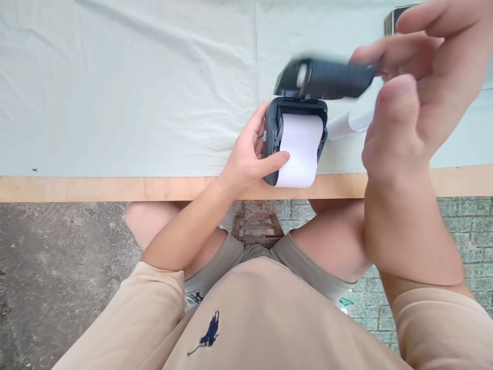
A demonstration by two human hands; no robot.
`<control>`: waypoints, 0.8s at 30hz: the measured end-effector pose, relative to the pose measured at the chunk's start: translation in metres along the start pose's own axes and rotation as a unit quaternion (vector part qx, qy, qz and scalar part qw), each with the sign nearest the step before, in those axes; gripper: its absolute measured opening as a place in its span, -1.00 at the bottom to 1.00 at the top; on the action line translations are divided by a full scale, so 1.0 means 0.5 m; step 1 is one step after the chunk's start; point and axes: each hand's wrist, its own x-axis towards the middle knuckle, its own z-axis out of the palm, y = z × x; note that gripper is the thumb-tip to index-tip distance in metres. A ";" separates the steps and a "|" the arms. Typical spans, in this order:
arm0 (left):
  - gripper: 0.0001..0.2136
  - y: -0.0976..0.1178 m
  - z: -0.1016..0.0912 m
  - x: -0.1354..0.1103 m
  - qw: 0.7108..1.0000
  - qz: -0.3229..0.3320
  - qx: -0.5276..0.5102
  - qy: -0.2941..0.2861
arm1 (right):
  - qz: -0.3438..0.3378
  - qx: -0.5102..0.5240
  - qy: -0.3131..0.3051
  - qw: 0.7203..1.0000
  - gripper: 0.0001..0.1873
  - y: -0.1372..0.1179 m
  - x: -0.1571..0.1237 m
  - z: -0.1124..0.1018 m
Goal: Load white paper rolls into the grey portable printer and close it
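A small dark grey printer (271,139) stands at the table's near edge with a white paper roll (301,149) seated in its open bay. My left hand (250,156) wraps round the printer's left side, thumb pressed against the roll. The hinged lid (323,78) stands raised and motion-blurred above the bay. My right hand (414,90) is lifted close to the camera, its fingertips touching the lid's right end, fingers loosely curled.
A pale wrinkled cloth (127,82) covers the table, with a bare wooden strip (96,188) along the near edge. A loose white paper piece (348,123) lies right of the printer. A dark object (393,18) sits at the top right. Below are my knees and paved ground.
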 end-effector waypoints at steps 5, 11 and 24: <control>-0.09 0.005 0.004 0.008 0.998 -0.018 -0.055 -0.009 | 0.004 0.012 0.004 1.000 -0.45 -0.036 0.007 0.033; -0.28 0.014 0.006 -0.002 1.000 0.014 -0.026 -0.001 | -0.014 0.045 0.015 0.999 -0.49 -0.039 0.000 0.051; -0.28 0.031 0.004 0.004 1.000 -0.016 -0.013 0.014 | -0.001 -0.010 0.024 1.000 -0.46 -0.041 0.004 0.063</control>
